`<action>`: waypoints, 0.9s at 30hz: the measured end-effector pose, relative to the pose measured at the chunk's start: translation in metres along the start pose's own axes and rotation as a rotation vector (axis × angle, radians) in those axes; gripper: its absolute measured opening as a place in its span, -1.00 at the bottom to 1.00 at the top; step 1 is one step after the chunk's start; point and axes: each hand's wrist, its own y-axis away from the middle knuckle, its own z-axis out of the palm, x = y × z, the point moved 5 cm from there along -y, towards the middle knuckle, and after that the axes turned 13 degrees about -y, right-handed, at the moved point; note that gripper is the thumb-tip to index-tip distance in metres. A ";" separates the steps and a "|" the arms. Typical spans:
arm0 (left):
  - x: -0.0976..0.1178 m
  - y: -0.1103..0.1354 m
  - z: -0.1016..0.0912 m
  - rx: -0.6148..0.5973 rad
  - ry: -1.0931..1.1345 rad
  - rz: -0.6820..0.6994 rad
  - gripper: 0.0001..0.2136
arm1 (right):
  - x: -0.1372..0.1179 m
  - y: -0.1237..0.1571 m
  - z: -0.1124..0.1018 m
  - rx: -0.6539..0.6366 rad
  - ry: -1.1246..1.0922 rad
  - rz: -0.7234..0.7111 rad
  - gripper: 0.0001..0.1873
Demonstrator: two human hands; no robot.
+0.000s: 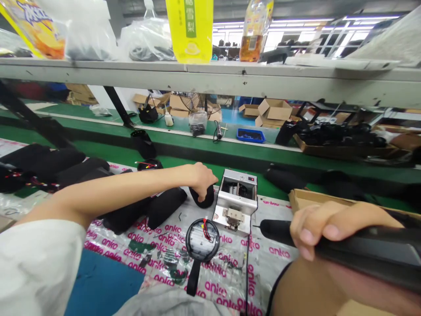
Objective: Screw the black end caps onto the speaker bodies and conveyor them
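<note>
My left hand reaches across the bench with its fingers curled over a black cylinder, left of a metal screw feeder. The cylinder's lower part shows beneath my thumb. In my right hand is a black electric screwdriver, held level, its thin bit pointing left toward the feeder's front. Between me and the feeder lies a round black part with red and yellow wires and a black strap. More dark cylinders lie left of my left hand.
Printed plastic sheeting covers the bench. A cardboard box stands at the right. Behind runs a green conveyor with a blue tray beyond. Overhead, a shelf carries bags and a bottle.
</note>
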 end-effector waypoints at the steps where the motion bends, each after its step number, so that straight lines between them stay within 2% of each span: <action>1: 0.009 0.002 0.000 0.022 -0.010 0.031 -0.25 | -0.001 0.000 0.001 -0.015 0.004 -0.029 -0.50; 4: 0.018 0.005 -0.001 0.076 -0.032 0.093 -0.27 | 0.005 0.001 0.004 -0.053 -0.033 -0.069 -0.47; 7: 0.010 0.021 -0.002 0.167 -0.040 0.130 -0.23 | 0.021 -0.004 0.011 -0.089 -0.173 -0.050 -0.27; 9: 0.002 0.047 -0.006 0.303 0.032 0.131 -0.24 | 0.037 -0.011 0.017 -0.105 -0.260 -0.012 -0.12; 12: -0.003 0.102 -0.004 0.546 0.372 0.082 -0.39 | 0.068 -0.024 0.029 -0.135 -0.350 0.058 -0.12; 14: 0.001 0.135 0.017 0.684 0.723 0.023 -0.51 | 0.085 -0.029 0.036 -0.195 -0.423 0.010 -0.11; 16: 0.018 0.152 0.056 0.778 1.095 0.017 -0.60 | 0.101 -0.031 0.042 -0.264 -0.424 -0.033 -0.12; 19: 0.060 0.150 0.125 0.869 1.454 -0.008 -0.48 | 0.126 -0.027 0.045 -0.259 -0.283 0.075 -0.19; 21: 0.092 0.139 0.159 0.839 1.581 -0.005 -0.38 | 0.136 -0.022 0.042 -0.176 -0.209 0.108 -0.16; 23: 0.116 0.130 0.175 0.820 1.629 -0.017 -0.35 | 0.140 -0.017 0.038 -0.105 -0.166 0.094 -0.11; 25: 0.128 0.126 0.175 0.848 1.638 -0.023 -0.37 | 0.143 -0.014 0.035 -0.082 -0.124 0.081 -0.07; 27: 0.132 0.123 0.168 0.891 1.655 -0.013 -0.40 | 0.144 -0.012 0.031 -0.066 -0.089 0.040 -0.05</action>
